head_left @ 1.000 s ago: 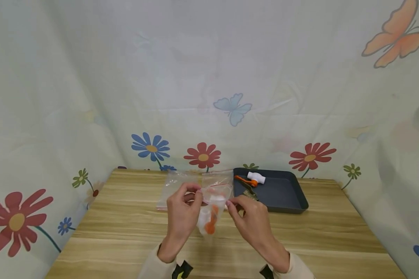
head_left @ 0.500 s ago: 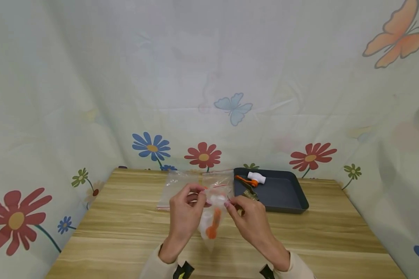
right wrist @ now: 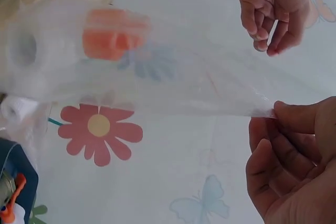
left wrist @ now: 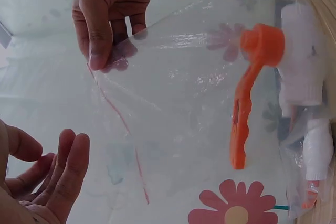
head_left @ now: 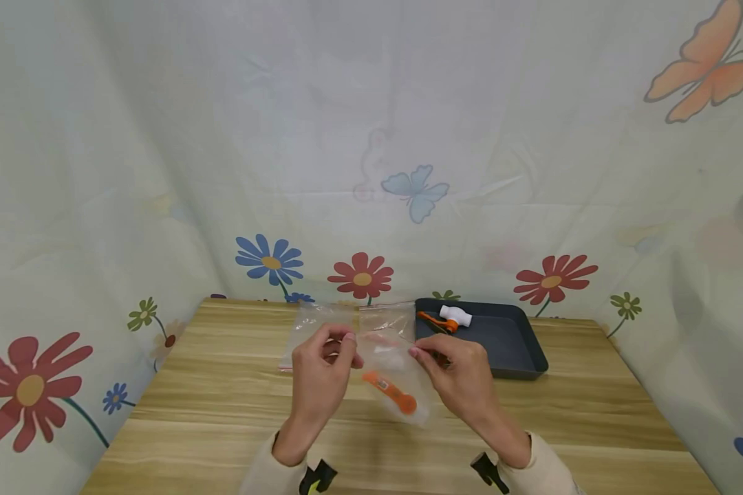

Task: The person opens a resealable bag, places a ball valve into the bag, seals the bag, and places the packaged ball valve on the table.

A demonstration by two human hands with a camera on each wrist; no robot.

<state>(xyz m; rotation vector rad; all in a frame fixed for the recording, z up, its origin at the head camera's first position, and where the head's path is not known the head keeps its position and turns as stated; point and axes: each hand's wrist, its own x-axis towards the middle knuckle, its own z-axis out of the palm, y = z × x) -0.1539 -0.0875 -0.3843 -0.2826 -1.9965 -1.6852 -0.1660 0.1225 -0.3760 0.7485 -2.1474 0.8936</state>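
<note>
A clear zip-lock bag (head_left: 386, 350) hangs between my hands, its lower end tilted to the right. Inside it is a white plastic ball valve with an orange lever handle (left wrist: 241, 114). My right hand (head_left: 461, 371) pinches the bag's top corner between thumb and finger, as the right wrist view also shows. My left hand (head_left: 325, 371) is just left of the bag's mouth, fingers loosely bent and holding nothing. A red seal line (left wrist: 121, 116) runs along the bag's mouth in the left wrist view.
A dark tray (head_left: 501, 347) at the back right holds another white valve (head_left: 456, 315) with an orange handle. Clear bags (head_left: 322, 317) lie on the wooden table (head_left: 235, 385) behind my hands. Another white valve (left wrist: 317, 150) shows inside a bag in the left wrist view. A flowered cloth hangs behind.
My left hand has let go of the bag's edge and moved slightly left. My right hand has moved a little right, and the bag's lower end has swung right with the valve.
</note>
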